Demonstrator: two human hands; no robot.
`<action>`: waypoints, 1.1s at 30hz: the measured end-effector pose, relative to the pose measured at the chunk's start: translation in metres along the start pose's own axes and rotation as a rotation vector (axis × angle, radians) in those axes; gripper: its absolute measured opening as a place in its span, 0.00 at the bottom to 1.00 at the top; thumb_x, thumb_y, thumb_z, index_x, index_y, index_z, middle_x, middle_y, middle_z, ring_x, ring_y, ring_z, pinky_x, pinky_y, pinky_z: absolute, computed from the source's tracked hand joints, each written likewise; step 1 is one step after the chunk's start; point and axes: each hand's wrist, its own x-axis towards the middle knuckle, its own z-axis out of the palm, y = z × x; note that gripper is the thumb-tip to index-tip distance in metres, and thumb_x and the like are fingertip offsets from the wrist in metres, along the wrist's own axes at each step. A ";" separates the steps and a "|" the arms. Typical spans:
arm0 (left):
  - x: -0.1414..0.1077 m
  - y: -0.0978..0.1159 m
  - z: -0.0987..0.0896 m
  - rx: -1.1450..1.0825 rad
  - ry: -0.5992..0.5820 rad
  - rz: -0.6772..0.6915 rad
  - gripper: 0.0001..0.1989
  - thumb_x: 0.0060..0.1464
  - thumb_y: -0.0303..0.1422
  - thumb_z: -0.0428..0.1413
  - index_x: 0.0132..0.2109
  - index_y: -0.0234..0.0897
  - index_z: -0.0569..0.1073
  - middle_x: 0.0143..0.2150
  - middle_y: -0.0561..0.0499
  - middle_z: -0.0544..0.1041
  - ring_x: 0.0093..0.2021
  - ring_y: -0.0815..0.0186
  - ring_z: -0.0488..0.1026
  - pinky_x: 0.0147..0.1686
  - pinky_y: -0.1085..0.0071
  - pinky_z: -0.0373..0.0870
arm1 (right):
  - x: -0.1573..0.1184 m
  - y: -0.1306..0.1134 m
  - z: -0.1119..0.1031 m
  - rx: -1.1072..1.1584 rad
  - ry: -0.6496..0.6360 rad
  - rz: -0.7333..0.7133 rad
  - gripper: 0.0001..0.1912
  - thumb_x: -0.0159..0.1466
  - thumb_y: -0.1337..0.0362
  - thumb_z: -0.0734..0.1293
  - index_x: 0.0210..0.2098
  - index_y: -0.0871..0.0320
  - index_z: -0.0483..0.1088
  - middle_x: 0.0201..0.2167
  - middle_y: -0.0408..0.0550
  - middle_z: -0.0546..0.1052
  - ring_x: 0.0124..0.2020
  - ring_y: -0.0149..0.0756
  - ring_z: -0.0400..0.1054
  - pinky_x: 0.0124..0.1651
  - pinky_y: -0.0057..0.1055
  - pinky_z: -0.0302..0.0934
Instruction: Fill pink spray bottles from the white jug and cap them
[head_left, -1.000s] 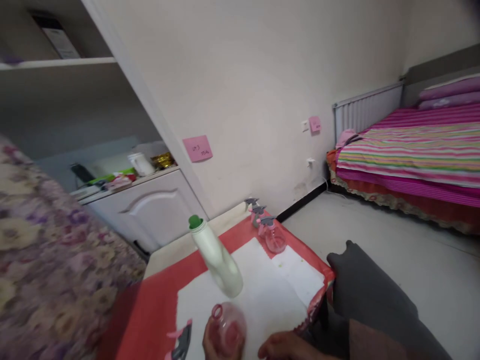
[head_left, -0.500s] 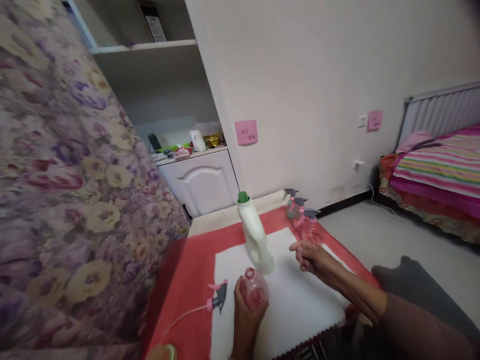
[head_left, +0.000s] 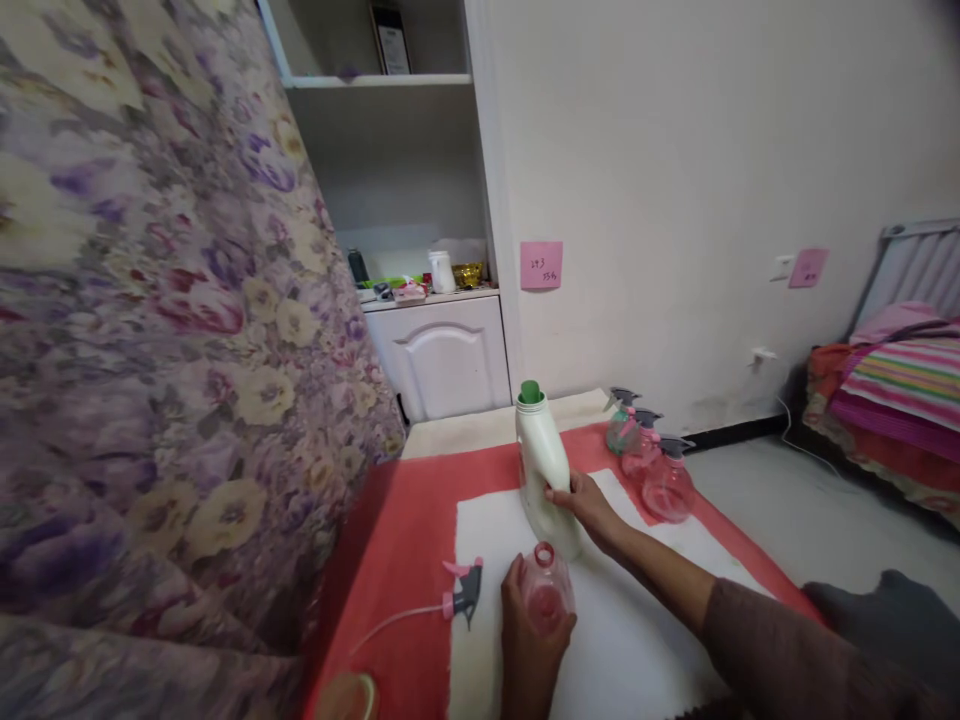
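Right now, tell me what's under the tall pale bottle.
A white sheet shows around the foot of the pale bottle; whatever lies directly beneath it is covered.

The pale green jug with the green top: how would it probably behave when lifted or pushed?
The pale green jug has moulded-looking walls, probably stiff. Tall and narrow, it could tip if pushed high. The right hand at its handle should make slipping less likely.

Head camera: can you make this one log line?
left hand: holds open pink spray bottle | right hand: on handle of white bottle | pink-grey spray head: detached
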 end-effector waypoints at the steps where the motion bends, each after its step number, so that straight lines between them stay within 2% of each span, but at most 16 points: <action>1: 0.000 -0.001 0.000 0.010 -0.004 0.009 0.40 0.36 0.27 0.59 0.60 0.35 0.60 0.60 0.37 0.67 0.61 0.48 0.66 0.59 0.54 0.65 | 0.001 0.001 0.002 -0.006 0.008 -0.004 0.12 0.47 0.60 0.71 0.28 0.59 0.67 0.24 0.40 0.71 0.27 0.33 0.62 0.32 0.30 0.56; 4: 0.000 -0.002 -0.001 0.041 -0.020 0.015 0.39 0.37 0.27 0.57 0.61 0.34 0.59 0.61 0.37 0.66 0.62 0.49 0.64 0.61 0.55 0.63 | -0.001 -0.005 -0.001 -0.018 0.008 -0.020 0.12 0.47 0.60 0.70 0.28 0.58 0.66 0.23 0.39 0.69 0.26 0.32 0.60 0.32 0.29 0.55; 8: 0.001 0.005 -0.006 0.061 -0.091 -0.007 0.39 0.40 0.29 0.57 0.61 0.32 0.56 0.63 0.35 0.63 0.63 0.50 0.62 0.63 0.55 0.60 | -0.012 -0.034 -0.020 -0.036 -0.043 -0.037 0.14 0.46 0.59 0.71 0.29 0.58 0.66 0.25 0.39 0.70 0.27 0.33 0.61 0.32 0.29 0.56; 11: 0.002 0.013 -0.010 0.077 -0.116 -0.014 0.39 0.42 0.30 0.57 0.62 0.30 0.55 0.63 0.33 0.62 0.64 0.50 0.61 0.64 0.56 0.58 | -0.028 -0.062 -0.041 -0.063 -0.112 -0.025 0.16 0.47 0.57 0.73 0.30 0.57 0.68 0.27 0.41 0.71 0.28 0.35 0.63 0.32 0.29 0.57; 14: 0.004 0.019 -0.013 0.086 -0.139 -0.027 0.40 0.41 0.31 0.58 0.62 0.29 0.54 0.63 0.32 0.62 0.64 0.49 0.61 0.63 0.56 0.58 | -0.048 -0.086 -0.066 -0.127 -0.167 -0.011 0.14 0.48 0.58 0.74 0.27 0.58 0.68 0.25 0.41 0.71 0.27 0.34 0.62 0.30 0.28 0.56; 18: 0.003 0.020 -0.014 0.038 -0.154 -0.084 0.42 0.39 0.30 0.59 0.62 0.33 0.53 0.65 0.36 0.61 0.65 0.50 0.58 0.62 0.60 0.59 | -0.076 -0.109 -0.099 -0.237 -0.270 0.036 0.14 0.54 0.56 0.73 0.29 0.58 0.66 0.21 0.38 0.68 0.24 0.30 0.59 0.27 0.25 0.53; 21: 0.003 0.022 -0.015 -0.008 -0.140 -0.104 0.44 0.36 0.29 0.60 0.62 0.36 0.55 0.65 0.38 0.62 0.66 0.50 0.59 0.62 0.61 0.59 | -0.092 -0.123 -0.115 -0.306 -0.346 0.092 0.16 0.56 0.54 0.72 0.30 0.58 0.65 0.19 0.37 0.66 0.22 0.28 0.57 0.25 0.24 0.50; 26: 0.013 0.046 -0.024 -0.058 -0.203 -0.115 0.46 0.34 0.31 0.64 0.62 0.38 0.58 0.65 0.38 0.62 0.65 0.49 0.59 0.62 0.59 0.59 | -0.102 -0.153 -0.121 -0.482 -0.453 0.144 0.18 0.54 0.51 0.71 0.31 0.60 0.67 0.22 0.38 0.65 0.21 0.26 0.54 0.24 0.24 0.47; 30: 0.031 0.076 -0.039 -0.029 -0.324 -0.090 0.35 0.38 0.29 0.62 0.57 0.35 0.66 0.60 0.40 0.69 0.62 0.52 0.64 0.62 0.59 0.58 | -0.099 -0.172 -0.120 -0.559 -0.532 0.195 0.21 0.53 0.51 0.72 0.37 0.61 0.72 0.25 0.40 0.68 0.23 0.28 0.58 0.25 0.24 0.50; 33: 0.040 0.088 -0.046 -0.012 -0.391 -0.059 0.27 0.40 0.27 0.60 0.51 0.36 0.70 0.54 0.44 0.74 0.57 0.55 0.69 0.58 0.61 0.62 | -0.095 -0.177 -0.122 -0.580 -0.596 0.221 0.24 0.55 0.51 0.71 0.45 0.61 0.72 0.28 0.42 0.71 0.25 0.29 0.61 0.25 0.24 0.52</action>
